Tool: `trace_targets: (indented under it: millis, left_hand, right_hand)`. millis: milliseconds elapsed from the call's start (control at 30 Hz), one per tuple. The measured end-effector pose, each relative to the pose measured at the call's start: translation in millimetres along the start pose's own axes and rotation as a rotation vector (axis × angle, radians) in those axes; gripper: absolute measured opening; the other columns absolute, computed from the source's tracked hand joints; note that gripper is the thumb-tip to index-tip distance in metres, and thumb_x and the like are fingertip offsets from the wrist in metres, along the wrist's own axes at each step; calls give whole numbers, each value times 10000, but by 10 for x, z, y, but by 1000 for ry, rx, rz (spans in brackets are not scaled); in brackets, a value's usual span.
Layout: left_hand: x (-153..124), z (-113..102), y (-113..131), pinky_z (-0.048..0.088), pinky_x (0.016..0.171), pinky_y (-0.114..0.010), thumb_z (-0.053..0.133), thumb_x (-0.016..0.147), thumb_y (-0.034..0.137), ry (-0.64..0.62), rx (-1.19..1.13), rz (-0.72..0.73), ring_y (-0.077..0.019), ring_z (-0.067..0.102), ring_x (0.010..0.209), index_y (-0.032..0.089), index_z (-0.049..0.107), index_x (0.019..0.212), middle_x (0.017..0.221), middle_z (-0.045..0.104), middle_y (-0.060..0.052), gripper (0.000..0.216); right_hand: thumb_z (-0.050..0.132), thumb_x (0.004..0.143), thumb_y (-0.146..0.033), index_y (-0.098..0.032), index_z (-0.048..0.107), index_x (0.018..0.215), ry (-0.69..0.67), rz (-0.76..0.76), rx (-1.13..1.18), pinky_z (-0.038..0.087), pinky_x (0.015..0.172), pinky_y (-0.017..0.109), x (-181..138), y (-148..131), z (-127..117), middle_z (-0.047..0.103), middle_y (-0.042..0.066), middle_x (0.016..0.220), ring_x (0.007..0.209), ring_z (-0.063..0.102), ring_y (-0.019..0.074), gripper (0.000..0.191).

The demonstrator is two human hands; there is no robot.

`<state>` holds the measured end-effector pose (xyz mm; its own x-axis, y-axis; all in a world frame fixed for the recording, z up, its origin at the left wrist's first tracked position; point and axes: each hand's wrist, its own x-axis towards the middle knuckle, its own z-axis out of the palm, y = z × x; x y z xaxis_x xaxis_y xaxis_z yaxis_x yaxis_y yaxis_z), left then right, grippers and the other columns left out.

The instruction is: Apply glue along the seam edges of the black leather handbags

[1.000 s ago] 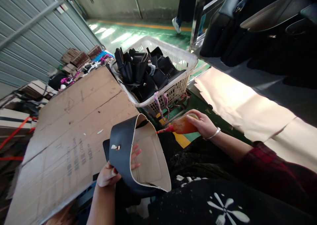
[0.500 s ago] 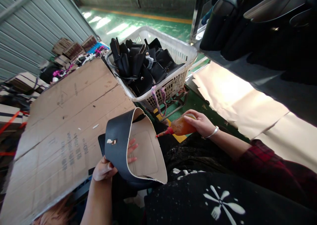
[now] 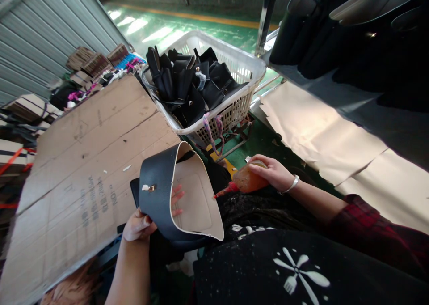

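My left hand [image 3: 139, 226] grips a dark bag body [image 3: 157, 186] with a beige lining, its fingers reaching inside through the open side. A small metal clasp sits on the bag's dark outer face, and the raw cut edge faces me. Wrapped in my right hand [image 3: 275, 173] is an orange glue bottle [image 3: 250, 180] with a red nozzle. The nozzle tip points left and down, at the right-hand edge of the bag; whether it touches cannot be made out.
Brown cardboard [image 3: 83, 162] with printed writing covers the table at left. Beyond it stands a white plastic basket [image 3: 246, 63] heaped with black bag parts. Black bags [image 3: 301, 36] fill a rack at upper right, above beige sheets [image 3: 321, 135]. Stacked pieces [image 3: 97, 65] lie at far left.
My right hand and the glue bottle have moved down along the bag's edge. The bag shifts slightly left and up in view, as does the background.
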<state>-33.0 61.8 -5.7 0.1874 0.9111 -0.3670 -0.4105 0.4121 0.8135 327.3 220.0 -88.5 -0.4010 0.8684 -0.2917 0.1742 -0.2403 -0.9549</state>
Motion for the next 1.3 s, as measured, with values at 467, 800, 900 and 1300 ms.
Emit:
trace_targets:
  millis: [467, 800, 900, 1300]
  left_hand:
    - [6, -87, -56, 306, 1041, -660, 677, 810, 373, -151, -12, 52, -429, 187, 1440, 345, 567, 1325, 1541, 368, -159, 527]
    - [5, -31, -22, 300, 1038, -670, 675, 813, 396, -135, 20, 49, -436, 204, 1433, 310, 608, 1286, 1530, 378, -178, 486]
    - [15, -39, -31, 320, 1042, -651, 675, 818, 370, -147, -16, 65, -428, 228, 1428, 304, 583, 1318, 1532, 371, -182, 513]
    - [17, -55, -38, 344, 1042, -641, 680, 818, 351, -161, -31, 52, -432, 192, 1437, 276, 579, 1331, 1542, 353, -179, 528]
  right_hand:
    - [658, 665, -558, -198, 620, 775, 158, -25, -10, 449, 636, 304, 147, -103, 58, 609, 10, 687, 658, 552, 181, 379]
    - [668, 647, -558, -203, 612, 769, 227, -33, 52, 447, 633, 298, 234, -110, 89, 609, 6, 690, 658, 546, 174, 379]
    - [671, 649, -562, -200, 615, 780, 192, -15, 51, 453, 636, 298, 187, -84, 69, 616, 8, 697, 655, 553, 174, 389]
    - [677, 681, -557, -195, 640, 789, 111, 12, 9, 450, 667, 310, -87, 63, -2, 630, 15, 716, 691, 568, 189, 380]
